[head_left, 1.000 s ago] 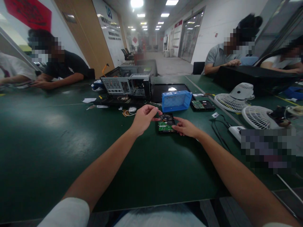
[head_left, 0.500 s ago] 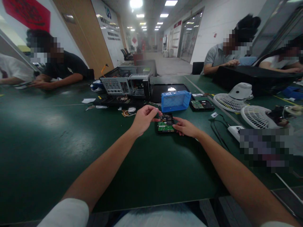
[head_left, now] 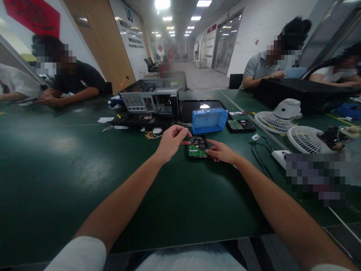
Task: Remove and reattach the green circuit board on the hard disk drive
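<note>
A hard drive (head_left: 197, 147) with a green circuit board facing up lies on the green table in front of me. My right hand (head_left: 221, 152) grips its right edge, thumb near the board and the other fingers along the side. Over the drive's upper left corner is my left hand (head_left: 172, 142), with thumb and forefinger pinched together. Whatever is in that pinch is too small to make out. A blue plastic bin (head_left: 210, 121) stands on its side just behind the drive.
An opened computer case (head_left: 150, 99) stands behind on the left. A second hard drive (head_left: 240, 125) lies right of the bin. White fans (head_left: 275, 120), a power strip (head_left: 280, 157) and cables occupy the right side. Other people sit at both far sides.
</note>
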The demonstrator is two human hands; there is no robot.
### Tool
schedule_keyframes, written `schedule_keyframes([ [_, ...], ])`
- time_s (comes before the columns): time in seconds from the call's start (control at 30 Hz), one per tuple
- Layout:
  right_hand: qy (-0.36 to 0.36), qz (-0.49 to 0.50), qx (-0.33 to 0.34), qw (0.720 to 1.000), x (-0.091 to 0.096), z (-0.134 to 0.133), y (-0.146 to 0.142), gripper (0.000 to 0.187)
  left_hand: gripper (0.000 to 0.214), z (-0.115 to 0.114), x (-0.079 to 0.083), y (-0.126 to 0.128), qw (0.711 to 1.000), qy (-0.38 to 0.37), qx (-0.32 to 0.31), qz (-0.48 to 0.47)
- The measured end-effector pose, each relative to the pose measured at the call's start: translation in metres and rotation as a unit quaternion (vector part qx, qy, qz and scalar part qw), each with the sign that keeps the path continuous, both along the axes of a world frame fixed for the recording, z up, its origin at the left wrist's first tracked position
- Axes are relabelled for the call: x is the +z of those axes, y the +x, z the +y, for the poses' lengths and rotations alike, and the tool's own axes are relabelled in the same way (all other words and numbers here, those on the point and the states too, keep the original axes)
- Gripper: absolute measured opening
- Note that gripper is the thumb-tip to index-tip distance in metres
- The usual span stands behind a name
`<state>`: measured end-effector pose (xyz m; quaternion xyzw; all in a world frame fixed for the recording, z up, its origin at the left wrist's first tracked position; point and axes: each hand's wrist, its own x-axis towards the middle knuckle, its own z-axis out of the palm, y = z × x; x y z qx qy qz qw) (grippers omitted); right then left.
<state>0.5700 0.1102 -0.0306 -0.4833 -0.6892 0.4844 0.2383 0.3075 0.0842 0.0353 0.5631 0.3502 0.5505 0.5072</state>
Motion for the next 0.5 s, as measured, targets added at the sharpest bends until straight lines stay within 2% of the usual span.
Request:
schedule_keyframes([
  [0.23,-0.002,-0.008,-0.001,1.000,0.0010,-0.0003,-0.0004,0.078,0.031,-0.0013,0.0008,0.0000,0.999,0.015,0.022,0.032],
  [0.5,-0.004,0.003,0.001,1.000,0.0003,0.0006,-0.0002,0.077,0.031,-0.0027,0.0049,-0.0032,0.998,0.015,0.011,0.065],
])
